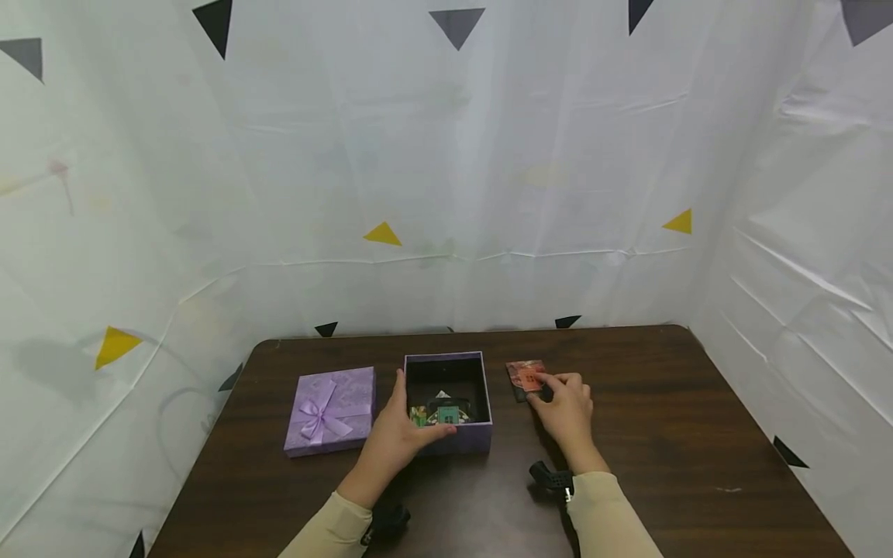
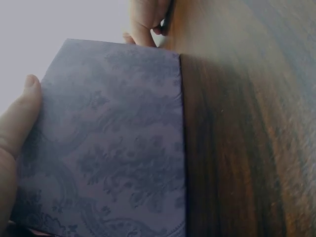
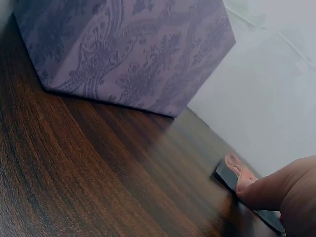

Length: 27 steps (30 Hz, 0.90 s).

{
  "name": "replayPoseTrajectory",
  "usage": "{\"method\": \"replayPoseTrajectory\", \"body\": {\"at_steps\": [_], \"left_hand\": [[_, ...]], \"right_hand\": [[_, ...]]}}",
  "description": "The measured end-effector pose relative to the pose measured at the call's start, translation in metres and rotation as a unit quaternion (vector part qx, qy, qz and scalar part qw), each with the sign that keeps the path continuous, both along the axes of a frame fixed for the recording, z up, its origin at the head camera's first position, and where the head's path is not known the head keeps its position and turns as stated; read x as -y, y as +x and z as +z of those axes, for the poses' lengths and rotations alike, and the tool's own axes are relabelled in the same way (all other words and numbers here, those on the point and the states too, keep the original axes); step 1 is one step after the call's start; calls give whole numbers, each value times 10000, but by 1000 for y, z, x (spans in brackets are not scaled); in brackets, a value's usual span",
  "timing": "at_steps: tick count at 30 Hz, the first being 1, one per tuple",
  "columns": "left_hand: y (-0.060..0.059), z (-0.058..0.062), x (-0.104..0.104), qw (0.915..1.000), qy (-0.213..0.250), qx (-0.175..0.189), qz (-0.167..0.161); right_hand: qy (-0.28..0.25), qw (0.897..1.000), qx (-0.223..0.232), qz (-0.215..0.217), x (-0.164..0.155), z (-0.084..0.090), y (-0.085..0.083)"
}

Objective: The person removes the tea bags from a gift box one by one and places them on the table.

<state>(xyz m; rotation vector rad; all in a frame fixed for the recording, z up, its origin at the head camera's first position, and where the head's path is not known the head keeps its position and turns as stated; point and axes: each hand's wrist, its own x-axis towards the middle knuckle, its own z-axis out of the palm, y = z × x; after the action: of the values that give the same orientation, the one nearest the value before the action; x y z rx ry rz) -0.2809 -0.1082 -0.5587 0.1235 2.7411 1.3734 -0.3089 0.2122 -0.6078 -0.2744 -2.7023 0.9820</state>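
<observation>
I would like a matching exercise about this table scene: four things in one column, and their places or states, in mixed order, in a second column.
Things:
1. open purple box
2. lid with bow
3. reddish card
4. left hand

Places or states:
A. flat on the table, under the right hand fingers
B. at the far left, lying closed side up
C. holds the near left corner of the box
D. in the middle, small colourful items inside

Pairs: 1-D, 2-B, 3-A, 4-C

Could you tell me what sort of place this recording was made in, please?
Probably a makeshift recording booth: white sheets with coloured triangles wall in a dark wooden table, where both hands work at a purple box.
</observation>
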Motion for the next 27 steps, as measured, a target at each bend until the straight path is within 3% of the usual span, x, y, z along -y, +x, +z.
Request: {"method": "replayPoseTrajectory", "body": {"at_steps": [14, 27], "left_hand": [[3, -6, -3, 9992, 13, -375, -111], [0, -5, -1, 9993, -237, -216, -177]], "right_hand": [[126, 9998, 115, 75, 1, 2, 1], [-117, 9999, -6, -50, 1, 1, -1]]}}
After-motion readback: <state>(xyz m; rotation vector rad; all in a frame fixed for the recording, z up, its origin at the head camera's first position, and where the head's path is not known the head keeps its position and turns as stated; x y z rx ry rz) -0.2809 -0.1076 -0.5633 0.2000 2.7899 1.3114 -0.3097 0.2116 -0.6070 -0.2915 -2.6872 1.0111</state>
